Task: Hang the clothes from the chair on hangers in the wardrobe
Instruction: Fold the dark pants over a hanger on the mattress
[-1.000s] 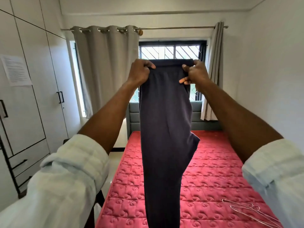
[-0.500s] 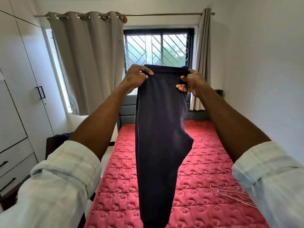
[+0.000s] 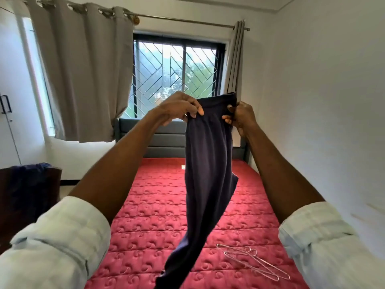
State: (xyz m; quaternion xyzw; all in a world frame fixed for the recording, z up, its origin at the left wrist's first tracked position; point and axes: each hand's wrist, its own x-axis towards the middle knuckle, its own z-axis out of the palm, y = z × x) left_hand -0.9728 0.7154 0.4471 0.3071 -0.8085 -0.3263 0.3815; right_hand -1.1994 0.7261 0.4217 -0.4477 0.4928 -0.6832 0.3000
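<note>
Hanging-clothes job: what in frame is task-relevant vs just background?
Task-relevant:
dark trousers, gripped by left hand and right hand
wire hangers on mattress
dark clothes on chair
wardrobe door

Background:
red mattress
grey headboard
curtains
window grille

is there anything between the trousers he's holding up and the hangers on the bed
Nothing visible. The dark trousers, gripped at the waistband by the left hand and right hand, hang over bare red mattress; the wire hangers lie uncovered beside them.
</note>
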